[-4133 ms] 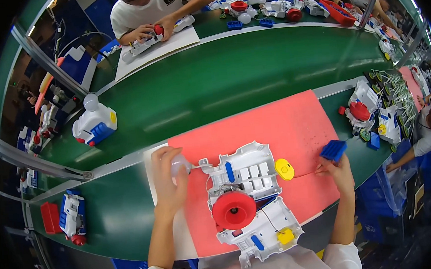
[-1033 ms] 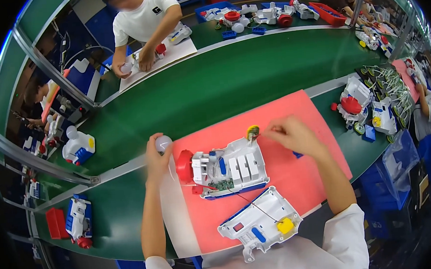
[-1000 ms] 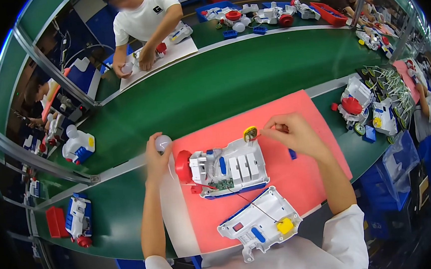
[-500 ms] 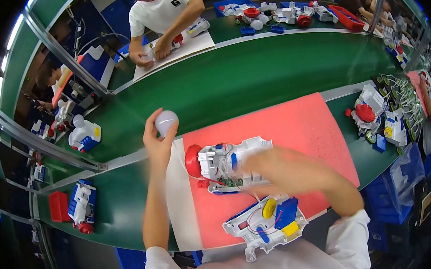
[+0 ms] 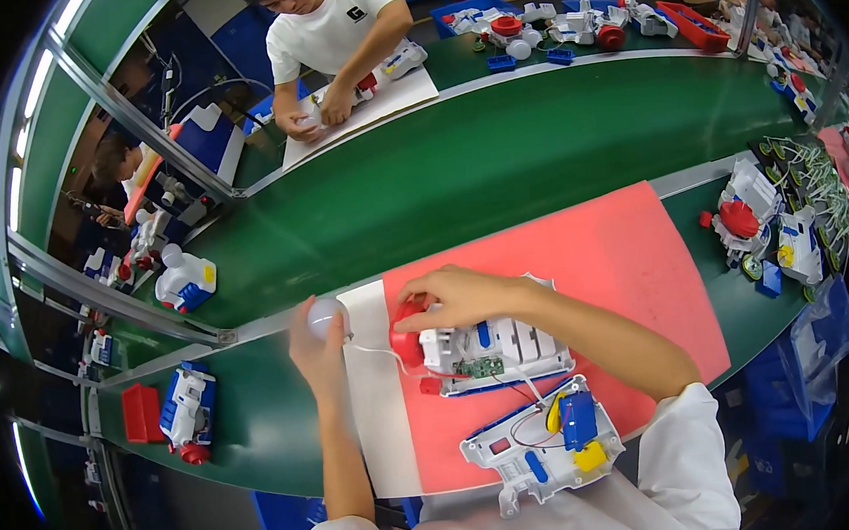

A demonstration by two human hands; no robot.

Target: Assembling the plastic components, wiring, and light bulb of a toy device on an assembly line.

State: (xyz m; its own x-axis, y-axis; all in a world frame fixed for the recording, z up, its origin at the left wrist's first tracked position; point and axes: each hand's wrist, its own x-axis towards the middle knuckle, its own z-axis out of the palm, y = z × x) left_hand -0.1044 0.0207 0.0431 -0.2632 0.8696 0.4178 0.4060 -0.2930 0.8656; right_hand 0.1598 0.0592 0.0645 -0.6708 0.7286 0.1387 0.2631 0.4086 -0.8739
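Note:
My left hand (image 5: 319,366) grips a translucent white bulb-like dome (image 5: 327,317) at the left edge of the work mat. From the dome a thin white wire runs to the toy housing. With bent fingers, my right hand (image 5: 461,298) clasps the top of a red round cap (image 5: 407,343) at the left end of the opened white toy housing (image 5: 529,348). A green circuit board (image 5: 479,368) shows inside it. Nearer to me lies the other housing half (image 5: 546,449), with a blue box and a yellow part, joined by wires.
A pink mat (image 5: 632,280) covers the bench. At left are a red bin (image 5: 141,413) and an assembled toy (image 5: 188,408). More parts (image 5: 746,213) and bundled wires (image 5: 813,189) lie at right. Across the green belt (image 5: 495,152), a person works on similar parts.
My right hand has moved left from the housing's middle to the red cap. My left hand has come down and nearer with the dome. The view has shifted slightly.

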